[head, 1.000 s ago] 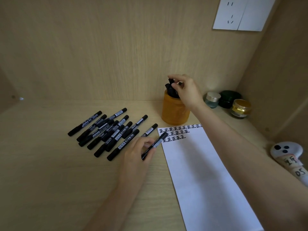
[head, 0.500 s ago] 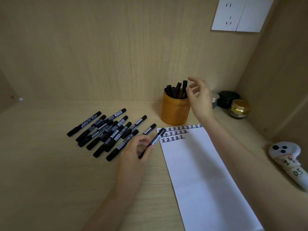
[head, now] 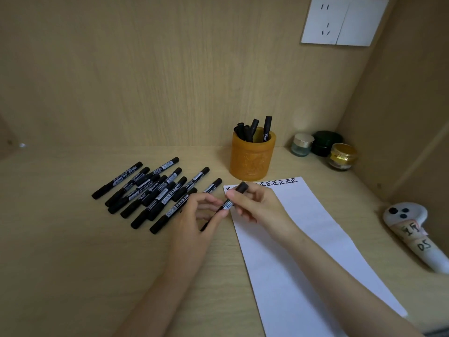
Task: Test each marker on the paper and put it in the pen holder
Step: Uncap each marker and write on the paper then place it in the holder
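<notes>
1. Head view: a row (head: 279,183) of "正" is written along the paper's (head: 303,239) far edge, just beyond the right hand (head: 255,203). "700" is read on markers in the pile (head: 150,190), left of the left hand (head: 196,215).
2. One marker (head: 228,203) is grasped by both hands. Its lower barrel is pinched by left fingers and its cap end by right fingers, over the paper's near-left corner.
3. The holder (head: 251,161), beyond both hands, is stocked with markers. Bare paper is left beside the right forearm.
</notes>
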Available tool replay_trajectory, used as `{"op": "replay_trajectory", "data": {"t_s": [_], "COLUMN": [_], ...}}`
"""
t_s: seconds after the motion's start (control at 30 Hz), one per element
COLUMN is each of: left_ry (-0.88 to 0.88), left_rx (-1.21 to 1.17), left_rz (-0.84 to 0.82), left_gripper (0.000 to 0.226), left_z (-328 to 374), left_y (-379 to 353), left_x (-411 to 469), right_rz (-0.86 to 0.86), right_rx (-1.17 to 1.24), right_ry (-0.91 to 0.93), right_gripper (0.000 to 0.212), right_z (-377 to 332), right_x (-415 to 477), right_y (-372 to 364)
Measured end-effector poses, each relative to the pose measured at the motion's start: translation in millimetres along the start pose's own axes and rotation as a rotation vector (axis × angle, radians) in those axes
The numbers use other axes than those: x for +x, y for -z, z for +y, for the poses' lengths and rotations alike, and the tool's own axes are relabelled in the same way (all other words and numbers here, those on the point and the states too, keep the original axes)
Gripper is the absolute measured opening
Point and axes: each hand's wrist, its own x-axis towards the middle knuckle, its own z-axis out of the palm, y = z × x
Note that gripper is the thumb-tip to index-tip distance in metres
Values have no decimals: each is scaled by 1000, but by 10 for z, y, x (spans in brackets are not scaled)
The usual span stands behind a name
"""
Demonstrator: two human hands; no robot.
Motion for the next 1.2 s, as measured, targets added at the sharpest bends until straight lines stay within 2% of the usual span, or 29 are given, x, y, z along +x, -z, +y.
{"op": "replay_trajectory", "data": {"t_s": [0.07, 0.17, 0.33, 0.5, 0.63, 0.73, 0.97, 1.07, 1.2], "left_ry": [51, 80, -18, -79, -91, -78, -49, 2, -38], "left_rx": [22, 177, 289, 284, 283, 282, 187, 111, 183], "left_rz": [-51, -160, -200, -241, -226, -225, -257, -272, -305], "left_gripper": [26, 21, 18, 31, 24, 28, 26, 18, 30], "left_z": [-27, -81, -95, -91, -47, -38, 7, 7, -17], "left_y": [1, 1, 5, 16, 38, 40, 4, 14, 7], "left_x": [0, -4, -14, -8, -13, -12, -16, -9, -24], "right_rz": [46, 65, 36, 5, -43, -74, -58, -70, -41], "right_rx": [52, 98, 96, 57, 75, 77, 96, 89, 90], "right_ry": [23, 71, 99, 74, 121, 148, 153, 155, 141], "right_gripper": [11, 10, 12, 10, 19, 22, 25, 20, 22], "right_z": [4, 0, 0, 47, 91, 114, 145, 138, 146], "right_x": [14, -1, -48, -58, -43, -36, -56, -79, -103], "right_y": [22, 46, 30, -36, -58, -47, -12, 4, 30]}}
